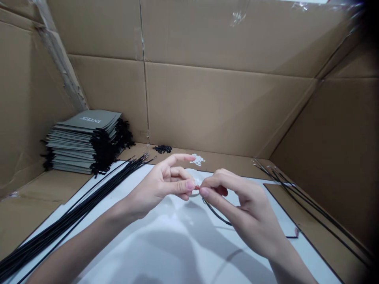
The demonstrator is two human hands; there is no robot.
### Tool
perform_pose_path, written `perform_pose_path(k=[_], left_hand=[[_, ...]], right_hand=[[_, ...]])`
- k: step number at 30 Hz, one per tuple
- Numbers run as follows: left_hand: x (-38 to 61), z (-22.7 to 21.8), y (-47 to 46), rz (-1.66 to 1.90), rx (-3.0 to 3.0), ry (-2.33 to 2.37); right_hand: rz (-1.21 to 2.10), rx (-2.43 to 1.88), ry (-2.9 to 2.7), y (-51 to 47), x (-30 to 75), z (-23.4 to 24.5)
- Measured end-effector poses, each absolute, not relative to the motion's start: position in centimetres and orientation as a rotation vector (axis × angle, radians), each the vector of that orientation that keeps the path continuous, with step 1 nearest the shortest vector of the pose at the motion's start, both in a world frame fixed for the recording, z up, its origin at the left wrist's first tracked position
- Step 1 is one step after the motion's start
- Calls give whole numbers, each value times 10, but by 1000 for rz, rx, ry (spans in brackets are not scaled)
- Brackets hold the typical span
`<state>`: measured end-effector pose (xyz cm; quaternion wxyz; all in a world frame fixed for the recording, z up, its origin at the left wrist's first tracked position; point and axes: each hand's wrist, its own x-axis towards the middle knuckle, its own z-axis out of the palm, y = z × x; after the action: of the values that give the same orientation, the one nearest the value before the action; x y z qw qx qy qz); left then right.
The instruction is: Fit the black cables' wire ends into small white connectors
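My left hand (166, 183) and my right hand (237, 205) meet fingertip to fingertip above a white sheet (166, 244). Between thumb and finger my left hand pinches a small white piece (195, 192), with its index finger stretched out. The right hand pinches the end of a thin black cord (216, 213), which curves down and away to the right across the sheet. The cord's tip touches the white piece.
A bundle of black cords (74, 213) lies along the sheet's left side, a few more cords (296, 197) at the right. A stack of grey bags (85, 142) stands back left. Small black parts (162, 149) and white parts (197, 159) lie by the cardboard back wall (225, 106).
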<state>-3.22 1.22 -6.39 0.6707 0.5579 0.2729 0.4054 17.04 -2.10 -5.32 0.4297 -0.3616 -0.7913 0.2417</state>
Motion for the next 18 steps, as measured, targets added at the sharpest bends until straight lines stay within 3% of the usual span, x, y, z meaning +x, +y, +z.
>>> perform_pose_path(k=[6, 9, 18], left_hand=[[-30, -62, 10, 938, 1307, 554], [-31, -58, 5, 995, 1384, 581], [-33, -57, 4, 1011, 1470, 763]], right_hand=[[1200, -862, -1792, -11, 176, -54], [1343, -823, -1737, -5, 176, -58], [704, -897, -1960, -14, 167, -59]])
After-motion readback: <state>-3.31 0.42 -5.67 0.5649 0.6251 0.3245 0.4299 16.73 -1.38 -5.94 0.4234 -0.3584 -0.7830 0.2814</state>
